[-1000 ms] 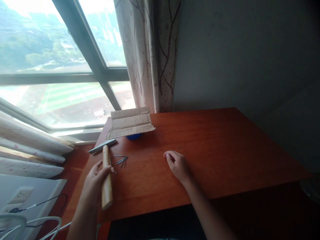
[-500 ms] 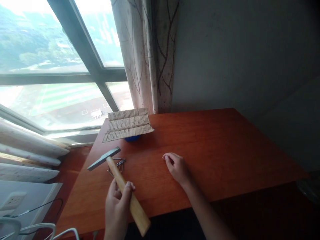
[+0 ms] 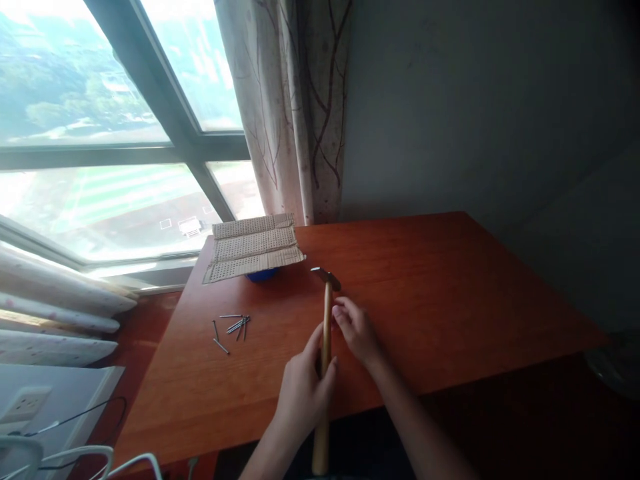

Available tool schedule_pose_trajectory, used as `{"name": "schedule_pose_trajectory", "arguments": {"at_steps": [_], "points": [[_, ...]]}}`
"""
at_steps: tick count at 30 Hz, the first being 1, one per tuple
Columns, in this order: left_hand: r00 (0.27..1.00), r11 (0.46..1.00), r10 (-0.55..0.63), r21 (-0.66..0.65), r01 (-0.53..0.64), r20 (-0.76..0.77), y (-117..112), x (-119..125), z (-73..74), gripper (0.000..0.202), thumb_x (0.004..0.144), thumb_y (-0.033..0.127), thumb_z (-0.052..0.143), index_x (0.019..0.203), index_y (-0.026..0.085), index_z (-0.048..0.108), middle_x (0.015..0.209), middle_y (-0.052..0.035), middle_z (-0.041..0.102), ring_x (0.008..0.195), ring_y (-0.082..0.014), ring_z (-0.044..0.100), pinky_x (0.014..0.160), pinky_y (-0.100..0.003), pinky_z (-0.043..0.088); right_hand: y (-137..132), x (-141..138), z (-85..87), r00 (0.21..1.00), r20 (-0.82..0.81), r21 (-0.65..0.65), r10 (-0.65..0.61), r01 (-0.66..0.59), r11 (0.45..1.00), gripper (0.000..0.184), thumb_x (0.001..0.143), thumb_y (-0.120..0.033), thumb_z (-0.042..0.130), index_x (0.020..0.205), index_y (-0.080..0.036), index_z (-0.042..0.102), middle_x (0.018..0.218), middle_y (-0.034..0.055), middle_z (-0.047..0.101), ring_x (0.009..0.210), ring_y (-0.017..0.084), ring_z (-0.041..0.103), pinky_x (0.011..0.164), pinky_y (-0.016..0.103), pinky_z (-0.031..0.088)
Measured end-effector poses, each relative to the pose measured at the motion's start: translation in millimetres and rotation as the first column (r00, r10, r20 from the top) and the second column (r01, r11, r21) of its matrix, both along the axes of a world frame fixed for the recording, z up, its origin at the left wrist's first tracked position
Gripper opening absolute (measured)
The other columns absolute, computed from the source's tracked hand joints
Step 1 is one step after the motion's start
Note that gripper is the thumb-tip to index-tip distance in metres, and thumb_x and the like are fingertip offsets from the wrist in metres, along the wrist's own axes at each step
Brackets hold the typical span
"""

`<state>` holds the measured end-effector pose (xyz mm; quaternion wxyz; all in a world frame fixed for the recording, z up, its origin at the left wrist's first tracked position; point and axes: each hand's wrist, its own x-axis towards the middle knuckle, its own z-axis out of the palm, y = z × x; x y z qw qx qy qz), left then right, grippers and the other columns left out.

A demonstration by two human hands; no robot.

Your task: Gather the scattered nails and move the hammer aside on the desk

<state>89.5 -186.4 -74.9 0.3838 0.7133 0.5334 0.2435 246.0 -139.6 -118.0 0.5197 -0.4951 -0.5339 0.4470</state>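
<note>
A hammer [image 3: 325, 340] with a pale wooden handle and a dark metal head stands nearly upright in front of me. My left hand [image 3: 306, 377] is wrapped round the middle of its handle. Just right of the handle, below the head, my right hand [image 3: 356, 328] has its fingers curled in and thumb against them. Whatever is between those fingers is hidden, and I cannot tell if they touch the handle. Several loose metal nails [image 3: 240, 325] lie on the table to the left.
The reddish-brown wooden table [image 3: 450, 287] fills the middle. At its far left, a perforated cardboard sheet [image 3: 255, 245] rests over a blue container [image 3: 263, 274]. A window [image 3: 125, 200] and curtain [image 3: 285, 120] stand behind. White cables [image 3: 95, 453] hang at lower left.
My left hand has carried the hammer rightward, from above the nails to beside my right hand, and turned it more upright. The nails now show fully. My right hand has shifted slightly.
</note>
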Motion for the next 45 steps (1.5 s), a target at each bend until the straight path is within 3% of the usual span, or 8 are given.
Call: {"name": "schedule_pose_trajectory", "arguments": {"at_steps": [6, 9, 12, 18, 21, 24, 32, 45], "points": [[0.974, 0.972, -0.035, 0.217, 0.086, -0.225, 7.8, 28.4, 3.3, 0.056, 0.095, 0.037, 0.047, 0.147, 0.018, 0.039, 0.100, -0.0103, 0.073, 0.082, -0.0241, 0.070, 0.068, -0.030, 0.048, 1.9, 3.0, 2.5, 0.944, -0.308, -0.095, -0.119, 0.094, 0.991, 0.037, 0.087, -0.048, 0.063, 0.111, -0.020, 0.061, 0.079, 0.0003, 0.060, 0.068, 0.013, 0.055, 0.059, 0.023, 0.045], [0.973, 0.959, -0.149, 0.214, 0.185, -0.176, 17.7, 30.7, 4.4, 0.060, 0.095, 0.042, 0.049, 0.147, 0.017, 0.036, 0.092, -0.0074, 0.072, 0.074, -0.0206, 0.068, 0.064, -0.028, 0.046, 3.6, 6.4, -0.2, 0.933, -0.310, -0.126, -0.185, 0.153, 0.980, 0.041, 0.084, -0.048, 0.063, 0.113, -0.018, 0.063, 0.075, -0.0004, 0.057, 0.061, 0.012, 0.049, 0.053, 0.023, 0.041], [0.968, 0.948, -0.233, 0.198, 0.248, -0.097, 41.3, 23.0, 3.8, 0.044, 0.096, 0.041, 0.048, 0.134, 0.019, 0.050, 0.082, -0.0023, 0.070, 0.069, -0.0159, 0.065, 0.063, -0.024, 0.043, 5.3, 9.4, -2.6, 0.940, -0.269, -0.121, -0.208, 0.181, 0.976, 0.042, 0.084, -0.048, 0.062, 0.112, -0.017, 0.065, 0.073, -0.0003, 0.057, 0.061, 0.012, 0.049, 0.053, 0.023, 0.041], [0.983, 0.960, -0.135, 0.227, 0.161, -0.129, 91.5, 11.3, -18.3, 0.020, 0.093, 0.026, 0.050, 0.102, 0.018, 0.066, 0.078, -0.0025, 0.071, 0.069, -0.0148, 0.064, 0.065, -0.024, 0.041, 11.1, 25.3, 9.3, 0.958, -0.252, -0.122, -0.139, 0.111, 0.986, 0.041, 0.085, -0.045, 0.060, 0.111, -0.014, 0.063, 0.063, -0.0030, 0.055, 0.057, 0.011, 0.047, 0.055, 0.025, 0.039], [0.985, 0.960, -0.120, 0.238, 0.148, -0.128, 97.7, 11.5, -33.6, 0.021, 0.091, 0.022, 0.050, 0.101, 0.019, 0.067, 0.084, -0.0034, 0.073, 0.075, -0.0160, 0.066, 0.069, -0.025, 0.043, 18.5, 47.4, 19.2, 0.979, -0.172, -0.120, -0.107, 0.087, 0.989, 0.042, 0.085, -0.047, 0.060, 0.110, -0.014, 0.063, 0.063, -0.0025, 0.056, 0.056, 0.012, 0.047, 0.056, 0.026, 0.038], [0.986, 0.960, -0.125, 0.237, 0.148, -0.110, 97.0, 11.2, -40.6, 0.023, 0.090, 0.021, 0.050, 0.104, 0.020, 0.068, 0.089, -0.0041, 0.074, 0.079, -0.0168, 0.067, 0.072, -0.026, 0.045, 28.8, 77.0, 25.3, 0.981, 0.007, -0.090, -0.192, 0.192, 0.977, 0.044, 0.080, -0.050, 0.065, 0.105, -0.013, 0.064, 0.061, -0.0028, 0.054, 0.057, 0.013, 0.048, 0.055, 0.026, 0.038], [0.973, 0.951, -0.160, 0.240, 0.197, -0.166, 95.1, 10.6, -33.4, 0.026, 0.093, 0.023, 0.046, 0.108, 0.021, 0.067, 0.092, -0.0040, 0.074, 0.083, -0.0177, 0.068, 0.074, -0.027, 0.047, 48.3, 141.5, 28.9, 0.827, 0.525, -0.020, -0.201, 0.248, 0.968, 0.034, 0.085, -0.050, 0.056, 0.079, -0.018, 0.061, 0.060, 0.0011, 0.060, 0.054, 0.015, 0.053, 0.053, 0.026, 0.037], [0.963, 0.948, -0.171, 0.233, 0.218, -0.209, 94.8, 10.7, -33.3, 0.025, 0.090, 0.019, 0.051, 0.109, 0.022, 0.066, 0.101, -0.0046, 0.075, 0.091, -0.0198, 0.070, 0.078, -0.028, 0.049, 54.2, 142.7, 19.5, 0.711, 0.678, -0.005, -0.187, 0.259, 0.966, 0.027, 0.085, -0.043, 0.054, 0.082, -0.018, 0.063, 0.058, 0.0009, 0.064, 0.055, 0.017, 0.060, 0.056, 0.027, 0.038]]}}
